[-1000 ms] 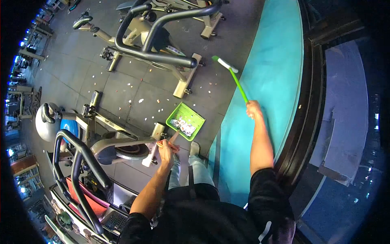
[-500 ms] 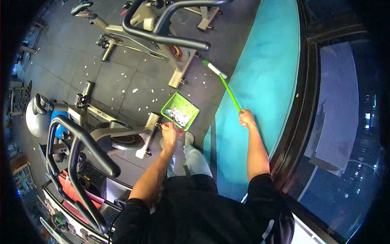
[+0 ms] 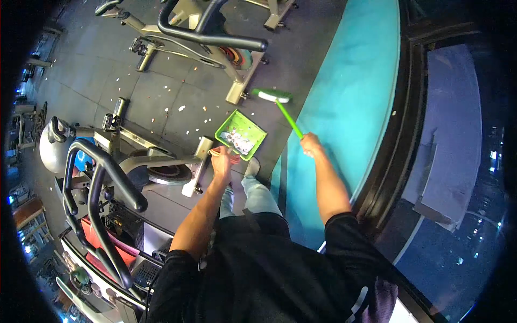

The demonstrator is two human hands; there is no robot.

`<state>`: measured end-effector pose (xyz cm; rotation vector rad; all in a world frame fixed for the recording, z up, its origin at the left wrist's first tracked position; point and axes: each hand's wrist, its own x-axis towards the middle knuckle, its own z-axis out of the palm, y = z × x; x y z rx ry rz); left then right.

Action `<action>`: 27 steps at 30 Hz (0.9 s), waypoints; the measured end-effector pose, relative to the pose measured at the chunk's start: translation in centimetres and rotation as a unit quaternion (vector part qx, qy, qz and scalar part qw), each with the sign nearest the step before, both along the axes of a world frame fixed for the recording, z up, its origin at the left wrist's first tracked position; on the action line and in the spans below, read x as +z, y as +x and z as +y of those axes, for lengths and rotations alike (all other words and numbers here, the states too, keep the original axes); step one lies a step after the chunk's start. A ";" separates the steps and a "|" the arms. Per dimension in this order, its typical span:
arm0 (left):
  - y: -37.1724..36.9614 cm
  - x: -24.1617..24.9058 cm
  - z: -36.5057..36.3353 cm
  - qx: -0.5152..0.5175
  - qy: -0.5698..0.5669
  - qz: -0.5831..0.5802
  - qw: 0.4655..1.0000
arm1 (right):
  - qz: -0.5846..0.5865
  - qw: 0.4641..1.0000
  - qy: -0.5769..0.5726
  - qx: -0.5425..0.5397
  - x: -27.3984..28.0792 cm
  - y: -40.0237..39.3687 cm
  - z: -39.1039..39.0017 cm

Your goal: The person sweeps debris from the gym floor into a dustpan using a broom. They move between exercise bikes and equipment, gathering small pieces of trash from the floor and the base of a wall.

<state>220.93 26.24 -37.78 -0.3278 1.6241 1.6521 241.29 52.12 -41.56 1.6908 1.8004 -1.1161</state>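
A green broom [image 3: 290, 118] is in my right hand [image 3: 311, 144], its fingers wrapped round the handle. The broom's head, with white and green bristles, is over the dark floor just beyond the dustpan. The light-green dustpan [image 3: 256, 125] lies on the floor in front of my feet, with white and pale scraps [image 3: 239, 141] gathered inside. My left hand [image 3: 222, 163] is closed at the dustpan's near-left corner, seemingly on its handle. Something reddish shows beside those fingers, too small to make out.
Small pale bits [image 3: 181, 108] are scattered over the dark tiled floor. Exercise bikes stand ahead [image 3: 237, 89] and at left [image 3: 191, 183]. A turquoise strip [image 3: 350, 107] runs along the right beside a dark window frame [image 3: 404, 102]. A silver ball [image 3: 54, 153] sits far left.
The broom's head has swung left, closer to the space beyond the dustpan, and my right hand has moved left with it. My left hand stays by the dustpan. The view has shifted slightly.
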 end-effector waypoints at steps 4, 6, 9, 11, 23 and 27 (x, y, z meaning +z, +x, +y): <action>-0.2 -0.6 -0.9 0.045 -0.002 -0.035 0.998 | 0.058 0.996 -0.029 -0.064 2.6 4.0 -1.5; -0.6 0.2 -1.1 0.053 0.001 -0.039 0.998 | 0.043 0.996 -0.019 -0.078 7.7 3.7 -1.5; -1.2 1.3 -0.3 0.073 -0.009 -0.006 0.997 | 0.029 0.997 0.021 -0.065 10.0 3.1 1.0; -1.0 3.5 0.8 0.074 -0.015 0.003 0.997 | 0.027 0.998 0.042 -0.036 8.9 2.8 2.9; -2.0 0.4 2.1 0.032 -0.097 0.059 0.993 | -0.051 0.999 0.003 -0.020 5.1 4.9 4.9; -2.1 -0.2 2.4 0.015 -0.109 0.079 0.991 | 0.016 0.993 0.021 -0.112 8.6 4.5 3.9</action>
